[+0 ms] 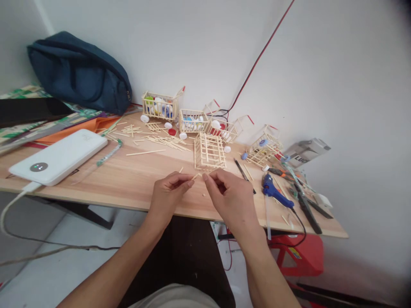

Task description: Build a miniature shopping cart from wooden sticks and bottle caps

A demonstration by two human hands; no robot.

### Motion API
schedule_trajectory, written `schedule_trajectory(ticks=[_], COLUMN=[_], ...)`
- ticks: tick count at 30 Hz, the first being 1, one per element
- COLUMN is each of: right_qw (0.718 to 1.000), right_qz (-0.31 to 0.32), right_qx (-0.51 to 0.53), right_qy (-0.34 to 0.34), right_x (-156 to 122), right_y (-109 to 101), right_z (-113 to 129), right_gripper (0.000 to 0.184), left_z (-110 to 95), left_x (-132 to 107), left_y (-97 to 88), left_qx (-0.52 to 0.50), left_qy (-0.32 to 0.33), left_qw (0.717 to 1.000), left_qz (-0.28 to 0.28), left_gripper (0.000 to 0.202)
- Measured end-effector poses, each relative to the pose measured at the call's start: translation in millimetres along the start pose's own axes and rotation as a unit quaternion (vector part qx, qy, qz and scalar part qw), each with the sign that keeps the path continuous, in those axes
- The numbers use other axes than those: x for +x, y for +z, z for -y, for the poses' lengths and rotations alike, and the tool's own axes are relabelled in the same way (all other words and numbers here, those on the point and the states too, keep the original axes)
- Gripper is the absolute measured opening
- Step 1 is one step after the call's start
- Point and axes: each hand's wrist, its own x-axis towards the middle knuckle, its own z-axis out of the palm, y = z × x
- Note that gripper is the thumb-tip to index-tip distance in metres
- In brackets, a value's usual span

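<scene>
My left hand (171, 190) is closed in a pinch on a thin wooden stick (195, 177), close above the front of the table. Across a small gap, the thumb and fingertips of my right hand (226, 190) are pressed together; whatever they pinch is too small to make out. Just beyond both hands stands a small cage-like frame of glued sticks (210, 152). A tiny pale bit (203, 195) lies on the wood between my wrists.
Small stick carts (160, 107) with bottle-cap wheels line the wall. Loose sticks (168, 142) lie left of the frame. On the right are a blue glue gun (276, 191), a black pen (244, 174) and pliers (308, 209). A white power bank (61, 156) sits left.
</scene>
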Motion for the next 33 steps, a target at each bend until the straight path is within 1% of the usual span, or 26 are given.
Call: schedule_trajectory(ticks=[6, 11, 19, 22, 28, 33], right_qw=[0.999, 1.000, 1.000, 0.999, 0.994, 0.990], right_qz=[0.002, 0.002, 0.000, -0.014, -0.070, -0.079], right_qx=[0.029, 0.015, 0.011, 0.011, -0.017, -0.032], right_qy=[0.019, 0.003, -0.009, -0.032, -0.084, -0.114], right_x=[-1, -1, -4, -5, -5, -5], right_y=[-1, 0, 1, 3, 7, 10], right_z=[-1, -2, -1, -1, -2, -3], right_gripper=[0.014, 0.008, 0.012, 0.012, 0.010, 0.008], left_z=[3, 5, 5, 3, 1, 2], left_x=[1, 1, 1, 1, 0, 0], left_y=[-1.5, -2.1, -1.5, -1.4, -0.3, -0.7], left_qx=[0.006, -0.011, -0.026, -0.030, -0.032, -0.033], left_qy=[-0.002, 0.000, -0.009, -0.013, -0.019, -0.018], left_qw=[1.000, 1.000, 1.000, 0.999, 0.999, 0.999], left_qz=[0.007, 0.008, 0.010, 0.008, 0.009, 0.012], left_gripper=[0.012, 0.011, 0.012, 0.011, 0.012, 0.011])
